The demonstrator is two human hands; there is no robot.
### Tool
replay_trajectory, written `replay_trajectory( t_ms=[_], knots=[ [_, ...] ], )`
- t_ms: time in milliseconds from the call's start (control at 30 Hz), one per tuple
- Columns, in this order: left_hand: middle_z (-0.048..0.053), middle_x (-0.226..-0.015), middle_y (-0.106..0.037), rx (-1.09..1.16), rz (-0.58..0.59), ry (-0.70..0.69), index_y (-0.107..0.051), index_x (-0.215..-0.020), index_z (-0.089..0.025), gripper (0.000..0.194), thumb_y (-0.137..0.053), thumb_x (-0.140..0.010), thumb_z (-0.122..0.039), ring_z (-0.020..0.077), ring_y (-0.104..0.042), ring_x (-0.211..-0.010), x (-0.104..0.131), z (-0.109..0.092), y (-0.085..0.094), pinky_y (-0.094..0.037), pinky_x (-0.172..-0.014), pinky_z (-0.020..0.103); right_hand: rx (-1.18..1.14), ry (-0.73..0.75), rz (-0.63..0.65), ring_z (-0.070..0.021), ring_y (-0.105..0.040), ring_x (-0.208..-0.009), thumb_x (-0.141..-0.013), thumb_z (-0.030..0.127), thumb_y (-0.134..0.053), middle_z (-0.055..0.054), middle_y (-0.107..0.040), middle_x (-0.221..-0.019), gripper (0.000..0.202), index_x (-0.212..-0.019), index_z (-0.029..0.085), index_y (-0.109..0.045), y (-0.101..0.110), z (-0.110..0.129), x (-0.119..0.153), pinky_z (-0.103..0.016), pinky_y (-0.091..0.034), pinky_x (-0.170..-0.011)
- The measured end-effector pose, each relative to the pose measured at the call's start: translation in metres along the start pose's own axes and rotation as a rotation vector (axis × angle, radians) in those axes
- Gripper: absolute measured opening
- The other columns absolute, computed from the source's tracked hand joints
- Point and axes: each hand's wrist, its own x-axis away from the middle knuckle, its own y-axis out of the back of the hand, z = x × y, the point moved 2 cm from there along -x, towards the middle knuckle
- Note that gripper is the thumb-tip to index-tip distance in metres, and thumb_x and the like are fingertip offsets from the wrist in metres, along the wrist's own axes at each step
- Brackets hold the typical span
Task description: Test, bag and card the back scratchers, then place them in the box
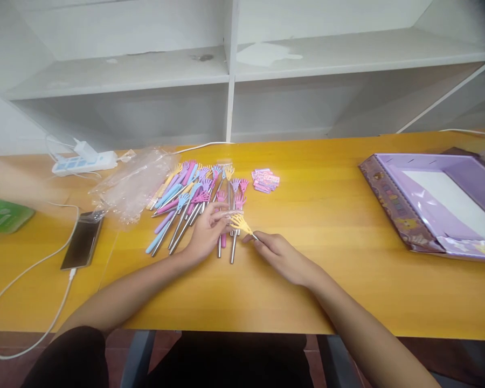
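Note:
A yellow back scratcher [241,223] with a small hand-shaped head is held above the table, its head pointing left. My right hand [278,253] is closed round its metal rod. At the head's tips, my left hand [208,229] has its fingers bent in and appears to pinch them. Beneath and beyond my left hand lies a loose pile of similar back scratchers [181,202] in pink, purple, blue and yellow, with metal rods and coloured handles. My left hand covers part of this pile.
A small stack of pink printed cards [265,180] lies right of the pile. An open purple display box [408,215] stands at the right. On the left are clear plastic bags [133,180], a phone [82,241] on a white cable, a power strip [84,163] and a green packet [6,214].

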Motion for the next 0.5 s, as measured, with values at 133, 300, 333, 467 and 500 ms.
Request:
replay_trajectory(
  t_ms=[133, 300, 333, 467, 500],
  knots=[
    [0.012, -0.132, -0.072, -0.058, 0.023, -0.018, -0.047, -0.143, -0.028, 0.055, -0.073, -0.096, -0.042, 0.0111, -0.071, -0.068, 0.006, -0.005, -0.006, -0.05, -0.048, 0.018, 0.009, 0.01, -0.022, -0.0256, -0.069, -0.102, -0.111, 0.041, -0.039, -0.007, -0.075, -0.113, 0.037, -0.118, 0.022, -0.071, 0.0, 0.001, 0.0, -0.037, -0.052, -0.097],
    [0.012, -0.124, -0.074, -0.078, 0.056, -0.009, -0.048, -0.149, -0.028, 0.06, -0.072, -0.096, -0.042, 0.0186, -0.076, -0.085, 0.009, -0.004, -0.011, -0.048, -0.05, 0.017, 0.045, 0.019, -0.055, -0.0248, -0.067, -0.093, -0.112, 0.04, -0.036, -0.008, -0.073, -0.103, 0.035, -0.111, 0.022, -0.066, -0.003, 0.004, -0.001, -0.039, -0.052, -0.097],
    [0.012, -0.123, -0.075, -0.079, 0.058, -0.004, -0.049, -0.148, -0.028, 0.059, -0.072, -0.096, -0.042, 0.0202, -0.077, -0.088, 0.01, -0.004, -0.011, -0.047, -0.049, 0.017, 0.044, 0.021, -0.057, -0.0247, -0.067, -0.093, -0.112, 0.04, -0.036, -0.008, -0.073, -0.103, 0.035, -0.112, 0.022, -0.066, -0.003, 0.004, -0.001, -0.039, -0.052, -0.097],
    [0.012, -0.125, -0.074, -0.049, 0.038, -0.018, -0.051, -0.147, -0.027, 0.058, -0.073, -0.095, -0.043, 0.0207, -0.077, -0.09, 0.01, -0.002, -0.011, -0.05, -0.052, 0.018, -0.015, 0.052, -0.051, -0.0252, -0.067, -0.103, -0.113, 0.042, -0.036, -0.009, -0.071, -0.11, 0.036, -0.123, 0.022, -0.065, -0.006, 0.009, 0.0, -0.039, -0.05, -0.101],
    [0.012, -0.126, -0.075, -0.04, 0.016, -0.035, -0.05, -0.147, -0.027, 0.059, -0.074, -0.095, -0.043, 0.0193, -0.077, -0.087, 0.009, -0.002, -0.011, -0.053, -0.056, 0.019, -0.039, 0.054, -0.047, -0.0251, -0.067, -0.104, -0.113, 0.044, -0.037, -0.008, -0.071, -0.107, 0.038, -0.126, 0.022, -0.065, -0.008, 0.01, 0.0, -0.039, -0.051, -0.101]
  ],
)
